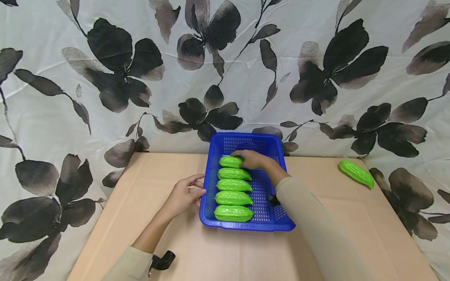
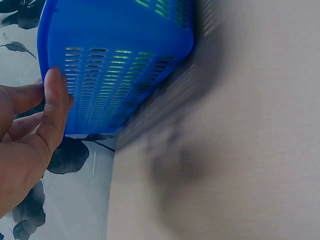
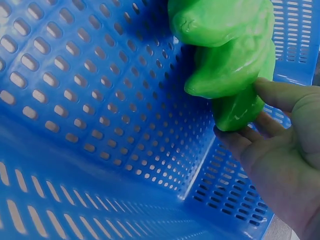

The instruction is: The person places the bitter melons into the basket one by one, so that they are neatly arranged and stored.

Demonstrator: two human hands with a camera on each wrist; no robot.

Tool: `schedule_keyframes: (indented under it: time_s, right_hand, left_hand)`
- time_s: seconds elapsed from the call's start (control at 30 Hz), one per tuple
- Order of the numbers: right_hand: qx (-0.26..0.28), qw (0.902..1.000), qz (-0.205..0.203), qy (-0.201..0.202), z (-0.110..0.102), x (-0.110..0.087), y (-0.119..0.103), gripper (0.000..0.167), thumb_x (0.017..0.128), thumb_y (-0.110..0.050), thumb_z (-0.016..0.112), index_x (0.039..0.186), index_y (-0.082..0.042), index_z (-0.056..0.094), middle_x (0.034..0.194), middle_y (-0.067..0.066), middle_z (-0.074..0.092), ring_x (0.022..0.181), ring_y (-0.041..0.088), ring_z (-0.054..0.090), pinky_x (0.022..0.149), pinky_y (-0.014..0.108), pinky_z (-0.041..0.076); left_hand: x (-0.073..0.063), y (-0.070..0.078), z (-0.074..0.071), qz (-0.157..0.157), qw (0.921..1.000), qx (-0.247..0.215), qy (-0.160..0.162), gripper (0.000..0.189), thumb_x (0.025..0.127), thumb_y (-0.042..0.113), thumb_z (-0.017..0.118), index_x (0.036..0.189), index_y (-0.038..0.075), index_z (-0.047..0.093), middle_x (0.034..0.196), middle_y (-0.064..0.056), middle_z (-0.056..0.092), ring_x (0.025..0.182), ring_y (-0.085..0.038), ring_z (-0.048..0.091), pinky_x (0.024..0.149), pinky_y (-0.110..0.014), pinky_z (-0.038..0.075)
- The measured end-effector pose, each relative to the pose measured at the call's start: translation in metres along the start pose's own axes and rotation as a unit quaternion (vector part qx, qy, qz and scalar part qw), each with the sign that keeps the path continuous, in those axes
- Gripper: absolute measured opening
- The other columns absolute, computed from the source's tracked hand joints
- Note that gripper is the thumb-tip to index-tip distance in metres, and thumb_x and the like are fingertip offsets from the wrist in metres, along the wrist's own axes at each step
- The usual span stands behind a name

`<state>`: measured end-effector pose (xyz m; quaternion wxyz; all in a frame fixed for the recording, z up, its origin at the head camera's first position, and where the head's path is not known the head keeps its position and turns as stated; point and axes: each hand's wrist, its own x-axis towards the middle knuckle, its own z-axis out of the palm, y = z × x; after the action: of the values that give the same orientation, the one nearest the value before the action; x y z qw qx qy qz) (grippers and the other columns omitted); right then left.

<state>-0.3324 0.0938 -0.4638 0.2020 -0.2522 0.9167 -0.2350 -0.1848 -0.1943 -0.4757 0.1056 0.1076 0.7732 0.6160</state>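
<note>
In the head view, a blue plastic basket (image 1: 261, 225) with slotted walls holds a column of several long, glossy green toy vegetables (image 1: 233, 213) along its left side. They are ridged with pointed ends; their exact kind is unclear. My right hand (image 1: 254, 160) reaches over the basket and holds the farthest green vegetable (image 1: 226, 161) by its right end. The right wrist view shows thumb and fingers on either side of that vegetable (image 3: 237, 111). At the basket's left side, my left hand (image 1: 184, 194) pinches the rim, as the left wrist view shows near the basket wall (image 2: 115, 30).
Another green vegetable (image 1: 356, 174) lies alone at the far right of the light wooden table (image 1: 246, 257). A floral cloth (image 1: 253, 89) hangs behind the table. A black wrist camera (image 1: 163, 260) sits on the left sleeve.
</note>
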Motion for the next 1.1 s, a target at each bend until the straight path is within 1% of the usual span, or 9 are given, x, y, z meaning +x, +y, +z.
schedule_keyframes:
  time_s: [0.1,0.37,0.5,0.67,0.8,1.1]
  right_hand:
    - [0.003,1.0,0.0,-0.004,0.0,-0.0005,0.001,0.049,0.102,-0.008,0.057,0.15,-0.014,0.053,0.148,0.014,0.057,0.135,0.032,0.052,0.115,0.051,0.046]
    - [0.013,0.9998,0.003,-0.018,0.003,-0.0001,0.0002,0.051,0.106,-0.014,0.051,0.157,-0.012,0.043,0.156,0.017,0.049,0.143,0.036,0.047,0.119,0.054,0.043]
    - [0.006,0.9998,0.013,-0.017,0.0058,0.0018,0.0006,0.049,0.107,-0.018,0.05,0.156,-0.01,0.043,0.156,0.017,0.049,0.144,0.036,0.045,0.12,0.054,0.041]
    - [0.0,0.9997,0.02,-0.014,0.0086,0.0055,0.0012,0.047,0.108,-0.022,0.05,0.154,-0.01,0.046,0.153,0.017,0.052,0.143,0.037,0.047,0.119,0.054,0.043]
    - [0.004,0.9997,0.021,-0.012,0.0091,0.0077,0.0005,0.049,0.108,-0.023,0.05,0.155,-0.009,0.044,0.154,0.018,0.051,0.144,0.037,0.046,0.119,0.054,0.042]
    - [0.011,0.9998,0.014,-0.006,0.0093,0.0088,0.0023,0.052,0.107,-0.024,0.051,0.156,-0.008,0.042,0.155,0.018,0.05,0.145,0.037,0.045,0.121,0.054,0.041]
  left_hand:
    - [0.0004,0.0003,0.0002,-0.004,1.0,-0.004,-0.001,0.057,0.094,-0.008,0.067,0.149,-0.004,0.049,0.113,-0.025,0.066,0.067,-0.015,0.07,0.058,-0.034,0.066]
    - [0.0012,0.0006,-0.0022,0.0,1.0,-0.001,-0.004,0.057,0.094,-0.008,0.066,0.148,-0.004,0.049,0.113,-0.025,0.066,0.067,-0.015,0.07,0.059,-0.034,0.066]
    - [0.0014,0.0009,-0.0031,0.0,1.0,-0.003,-0.007,0.057,0.095,-0.008,0.066,0.149,-0.005,0.049,0.113,-0.026,0.065,0.068,-0.015,0.07,0.059,-0.034,0.066]
    - [0.0019,0.0014,-0.0039,-0.002,1.0,-0.005,-0.006,0.057,0.094,-0.008,0.066,0.149,-0.005,0.049,0.113,-0.026,0.066,0.068,-0.014,0.071,0.059,-0.034,0.066]
    - [0.0019,0.0013,-0.0046,-0.005,1.0,-0.004,-0.003,0.056,0.094,-0.008,0.066,0.148,-0.003,0.05,0.113,-0.025,0.066,0.066,-0.013,0.07,0.058,-0.034,0.066]
    - [0.0037,-0.0004,-0.0018,0.001,1.0,-0.006,-0.002,0.057,0.095,-0.008,0.066,0.149,-0.004,0.049,0.113,-0.026,0.066,0.066,-0.013,0.07,0.058,-0.034,0.066]
